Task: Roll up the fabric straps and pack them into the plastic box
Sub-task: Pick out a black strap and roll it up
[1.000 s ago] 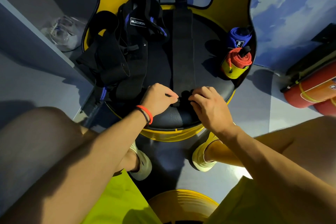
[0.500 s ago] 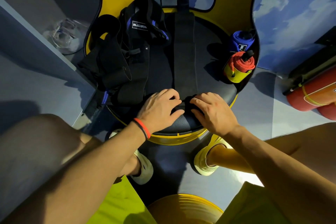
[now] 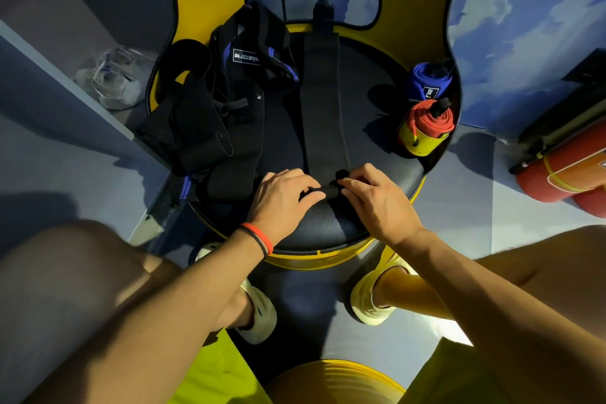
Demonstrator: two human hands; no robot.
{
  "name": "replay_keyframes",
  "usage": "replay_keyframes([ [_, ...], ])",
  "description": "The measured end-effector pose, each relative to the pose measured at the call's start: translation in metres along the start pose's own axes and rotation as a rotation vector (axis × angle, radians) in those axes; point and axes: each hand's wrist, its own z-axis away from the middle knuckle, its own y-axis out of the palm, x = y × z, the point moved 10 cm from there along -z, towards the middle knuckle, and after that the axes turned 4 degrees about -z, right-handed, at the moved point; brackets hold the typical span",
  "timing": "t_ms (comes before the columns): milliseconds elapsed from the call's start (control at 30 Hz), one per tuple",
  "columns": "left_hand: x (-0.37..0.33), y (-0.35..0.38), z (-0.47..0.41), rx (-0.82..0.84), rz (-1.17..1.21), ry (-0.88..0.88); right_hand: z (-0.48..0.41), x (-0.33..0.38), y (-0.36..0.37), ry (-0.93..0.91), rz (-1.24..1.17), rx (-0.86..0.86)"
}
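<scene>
A wall painted with blue sky and white clouds (image 3: 524, 26) backs a yellow chair whose round black padded seat (image 3: 377, 141) serves as the work surface. A long black fabric strap (image 3: 323, 102) lies flat down the middle of the seat, running from the chair back toward the person. At its near end the left hand (image 3: 282, 197) and the right hand (image 3: 377, 203) meet on a short, tight coil of the strap (image 3: 323, 191). The fingers and thumbs of both hands curl in and pinch this coil from either side. The step in hand appears to be the start of rolling, with only the first turns made and most of the length unrolled. The next move likely calls for even turns away from the body, with both edges kept in line so the coil does not cone. By count there is one flat strap and two finished rolls at the seat's right edge, a blue roll (image 3: 429, 82) and a red roll with a yellow band (image 3: 429, 121). A heap of black straps with blue trim (image 3: 210, 115) lies on the left; their number cannot be told. One clear plastic box (image 3: 111, 79) sits well apart to the left.
</scene>
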Motion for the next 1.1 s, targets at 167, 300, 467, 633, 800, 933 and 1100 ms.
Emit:
replay_keyframes([
  [167, 0.022, 0.007, -0.009, 0.055, 0.214, -0.196, -0.005, -0.001, -0.005, 0.068, -0.018, -0.017],
  [300, 0.037, 0.005, -0.014, 0.015, 0.374, -0.386, 0.000, -0.008, -0.002, 0.072, -0.070, -0.013],
  [467, 0.037, -0.003, -0.021, -0.130, 0.292, -0.407, -0.004, -0.015, 0.002, 0.149, -0.010, -0.059],
  [633, 0.024, -0.004, -0.021, -0.211, 0.281, -0.282, -0.013, -0.017, 0.003, 0.159, 0.136, -0.027],
  [800, 0.021, 0.004, -0.013, -0.141, 0.324, -0.253, -0.018, -0.016, 0.008, 0.186, 0.206, 0.016],
  [933, 0.031, 0.002, -0.015, -0.144, 0.453, -0.381, -0.021, -0.016, 0.007, 0.176, 0.168, 0.038],
  [1100, 0.034, 0.000, -0.009, -0.148, 0.565, -0.473, -0.021, -0.011, 0.004, 0.141, 0.120, 0.044],
])
